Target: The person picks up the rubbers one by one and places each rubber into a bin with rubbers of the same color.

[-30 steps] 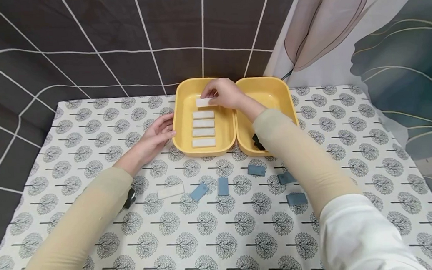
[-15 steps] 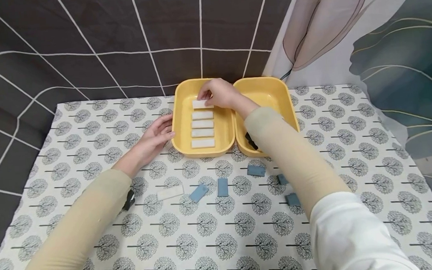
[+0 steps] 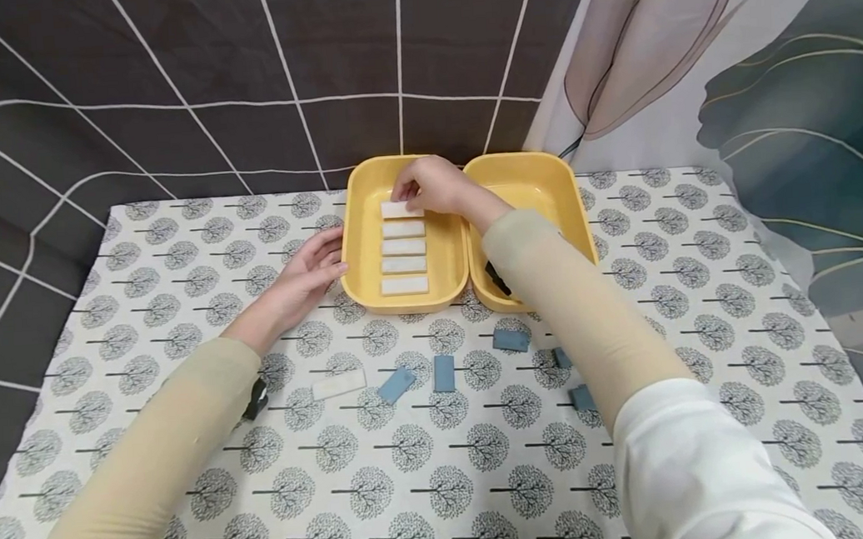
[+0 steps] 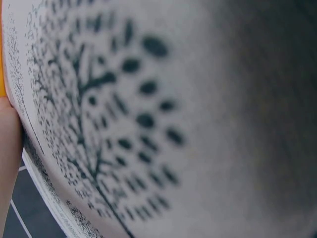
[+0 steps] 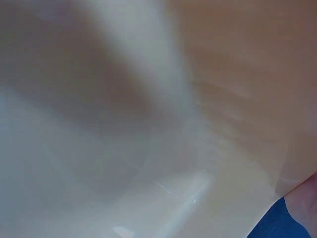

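1. While the middle of the yellow tray [image 3: 446, 256] serves as the clock's centre, the right hand [image 3: 431, 184] is at about 1 o'clock, its thumb and fingers drawn close together, pinching a white block [image 3: 401, 211].
2. That white block is crosswise at 12 o'clock inside the tray, just beyond a column of four white blocks [image 3: 403, 246]; whether it touches the tray floor, I cannot tell.
3. Between 8 and 9 o'clock, the left hand [image 3: 306, 280] rests against the tray's outer wall, fingers loosely extended, thumb spread away from them, nothing gripped.
4. At 3 o'clock a second yellow tray [image 3: 538, 180] sits side against side with the first.
5. On the tree-print cloth [image 3: 281, 480], a loose white block [image 3: 338, 384] lies at 7 o'clock; five blue blocks [image 3: 444, 374] lie from 6 round to 4 o'clock, two partly hidden by the beige sleeve [image 3: 584, 300].
6. The right wrist view is too blurred to show the pinch.
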{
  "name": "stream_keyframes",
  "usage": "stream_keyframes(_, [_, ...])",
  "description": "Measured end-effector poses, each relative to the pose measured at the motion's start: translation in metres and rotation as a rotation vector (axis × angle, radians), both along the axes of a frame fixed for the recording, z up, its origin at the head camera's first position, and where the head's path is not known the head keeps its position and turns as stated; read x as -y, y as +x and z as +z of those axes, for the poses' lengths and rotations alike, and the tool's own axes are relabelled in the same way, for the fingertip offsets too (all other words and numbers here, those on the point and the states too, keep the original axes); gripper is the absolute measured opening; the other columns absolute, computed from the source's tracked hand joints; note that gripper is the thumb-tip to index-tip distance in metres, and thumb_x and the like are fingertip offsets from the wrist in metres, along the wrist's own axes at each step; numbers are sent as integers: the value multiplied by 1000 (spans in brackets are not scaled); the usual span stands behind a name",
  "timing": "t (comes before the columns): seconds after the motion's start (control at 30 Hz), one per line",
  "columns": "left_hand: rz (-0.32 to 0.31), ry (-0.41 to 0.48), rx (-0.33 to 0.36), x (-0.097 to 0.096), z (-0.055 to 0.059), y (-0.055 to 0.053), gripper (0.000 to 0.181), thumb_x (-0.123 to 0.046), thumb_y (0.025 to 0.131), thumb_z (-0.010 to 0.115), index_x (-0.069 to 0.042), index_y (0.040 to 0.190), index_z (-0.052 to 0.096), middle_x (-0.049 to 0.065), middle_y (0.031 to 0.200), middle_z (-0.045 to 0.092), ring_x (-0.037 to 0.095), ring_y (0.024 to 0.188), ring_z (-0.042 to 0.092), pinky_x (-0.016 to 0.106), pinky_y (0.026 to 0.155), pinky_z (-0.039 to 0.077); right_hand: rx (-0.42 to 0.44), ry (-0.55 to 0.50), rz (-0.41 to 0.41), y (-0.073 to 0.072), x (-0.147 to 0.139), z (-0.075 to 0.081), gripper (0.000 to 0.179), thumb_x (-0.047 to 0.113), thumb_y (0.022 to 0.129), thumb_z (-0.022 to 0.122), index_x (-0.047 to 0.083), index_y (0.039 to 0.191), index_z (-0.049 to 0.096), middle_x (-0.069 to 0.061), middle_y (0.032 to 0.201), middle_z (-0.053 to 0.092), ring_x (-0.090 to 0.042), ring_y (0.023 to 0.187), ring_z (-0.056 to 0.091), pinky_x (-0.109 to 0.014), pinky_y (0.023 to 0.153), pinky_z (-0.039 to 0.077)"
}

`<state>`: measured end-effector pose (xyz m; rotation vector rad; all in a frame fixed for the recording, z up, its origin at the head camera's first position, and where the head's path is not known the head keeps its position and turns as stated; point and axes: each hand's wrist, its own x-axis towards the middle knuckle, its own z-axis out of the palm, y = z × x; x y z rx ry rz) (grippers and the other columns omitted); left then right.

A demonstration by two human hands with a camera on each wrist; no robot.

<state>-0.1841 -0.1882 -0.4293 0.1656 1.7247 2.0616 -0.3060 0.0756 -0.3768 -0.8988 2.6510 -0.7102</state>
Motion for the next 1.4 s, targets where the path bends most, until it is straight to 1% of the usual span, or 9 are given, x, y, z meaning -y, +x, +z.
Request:
stream_keyframes(0.33, [-1,-2,-3,0,-1,0,70,10,100,48,-1,165,25,8,159,40,12,137,47,26,128,38,-2,12,11,0,1,0,19,-1,97,69,0,115,78,-18,114,76,-28,107,68,-37,102,57])
stream_keyframes(0.4, [0,-3,-4,0,-1,0,69,10,100,47,-1,165,25,7,159,40,11,137,47,27,129,38,0,11,10,1,1,0,20,-2,97,69,0,115,78,-18,114,76,-28,107,67,-37,102,57])
stream_keyframes(0.63, [4,3,-8,1,0,1,69,9,100,50,-2,164,26,0,151,45,11,136,48,27,129,38,12,15,21,0,3,1,20,-2,97,68,-1,114,78,-19,113,76,-27,105,67,-37,101,56])
stream_keyframes(0.87, [7,5,-9,3,-2,0,70,10,100,51,-2,165,25,-1,151,45,11,137,47,29,131,35,19,26,33,-3,5,0,19,-1,97,68,0,113,79,-17,113,76,-26,104,67,-36,99,57])
stream_keyframes(1.03, [14,3,-3,3,-1,0,69,11,100,48,-3,164,27,-4,148,46,10,137,47,28,130,36,17,37,35,-4,6,0,19,-2,97,67,0,112,78,-17,113,76,-26,105,67,-36,100,57])
stream_keyframes(1.4, [7,-8,-7,3,0,2,69,11,100,47,-2,165,26,-1,151,45,10,136,48,26,128,39,39,20,25,-2,7,1,19,-4,95,67,-1,110,79,-19,110,76,-26,103,68,-33,97,57])
